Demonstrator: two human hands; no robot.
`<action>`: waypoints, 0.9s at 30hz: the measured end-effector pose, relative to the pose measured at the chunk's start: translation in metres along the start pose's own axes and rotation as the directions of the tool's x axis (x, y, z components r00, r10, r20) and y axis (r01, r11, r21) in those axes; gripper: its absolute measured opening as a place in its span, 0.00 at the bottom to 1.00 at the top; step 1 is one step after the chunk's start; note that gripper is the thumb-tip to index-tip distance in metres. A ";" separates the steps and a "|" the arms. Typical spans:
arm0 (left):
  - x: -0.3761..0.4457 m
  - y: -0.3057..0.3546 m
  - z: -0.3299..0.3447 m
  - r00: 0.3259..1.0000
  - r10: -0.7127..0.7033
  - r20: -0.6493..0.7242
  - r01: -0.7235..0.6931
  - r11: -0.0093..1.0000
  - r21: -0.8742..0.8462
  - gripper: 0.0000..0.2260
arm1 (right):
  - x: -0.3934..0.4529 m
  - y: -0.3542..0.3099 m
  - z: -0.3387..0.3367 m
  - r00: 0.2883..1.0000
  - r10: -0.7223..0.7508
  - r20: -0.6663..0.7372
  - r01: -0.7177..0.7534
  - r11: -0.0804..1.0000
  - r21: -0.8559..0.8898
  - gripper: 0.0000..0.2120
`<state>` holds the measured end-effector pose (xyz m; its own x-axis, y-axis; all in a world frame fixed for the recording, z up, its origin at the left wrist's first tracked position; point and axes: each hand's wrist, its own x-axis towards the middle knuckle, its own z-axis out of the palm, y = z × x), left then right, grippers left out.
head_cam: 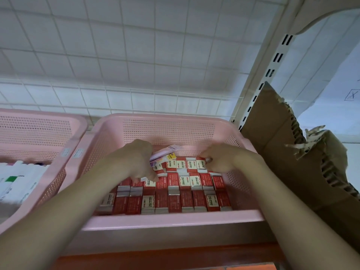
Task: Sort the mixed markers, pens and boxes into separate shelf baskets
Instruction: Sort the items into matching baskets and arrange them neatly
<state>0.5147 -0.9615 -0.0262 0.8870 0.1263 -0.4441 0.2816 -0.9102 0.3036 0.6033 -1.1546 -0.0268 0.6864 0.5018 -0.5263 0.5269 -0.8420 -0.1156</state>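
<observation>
Inside pink basket [169, 123], both hands' grip touches boxes [175, 191].

Red-and-white boxes [183, 184], in rows inside pink basket [167, 219]: "2B" printed in red on white panels, several faces. Smaller print beside it: illegible. Yellow tag [171, 156] on purple-white packet [165, 152]: unreadable. Wall [350, 94], right: boxed "X" mark.

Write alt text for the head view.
Both hands reach into a pink basket of red and white boxes: the left hand holds purple and white packets, the right hand pinches a back-row box. Another pink basket sits left, torn cardboard right.
</observation>
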 end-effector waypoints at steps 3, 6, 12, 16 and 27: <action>-0.001 -0.003 -0.009 0.999 0.004 -0.051 0.002 0.993 0.114 0.16 | 0.002 -0.001 0.001 1.000 0.024 -0.010 -0.024 0.999 -0.023 0.16; 0.006 -0.007 -0.025 0.984 0.020 -0.175 0.030 0.959 0.282 0.15 | 0.004 -0.009 0.002 0.997 0.001 -0.083 -0.005 0.999 -0.043 0.17; 0.029 -0.025 -0.035 0.970 0.040 -0.238 0.073 0.892 0.446 0.18 | 0.006 -0.028 0.007 0.986 -0.104 -0.134 0.098 0.994 -0.053 0.21; 0.032 -0.028 -0.031 0.974 0.028 -0.224 0.096 0.845 0.527 0.15 | 0.007 -0.033 0.013 0.986 -0.132 -0.098 0.128 0.991 -0.047 0.23; 0.031 -0.031 -0.032 0.991 0.005 -0.136 0.073 0.821 0.566 0.16 | 0.007 -0.040 0.020 0.988 -0.121 -0.094 0.114 0.991 -0.074 0.24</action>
<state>0.5454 -0.9172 -0.0228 0.9299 0.1742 -0.3240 0.0893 -0.9613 -0.2605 0.5770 -1.1216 -0.0431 0.6617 0.6163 -0.4270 0.6373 -0.7623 -0.1126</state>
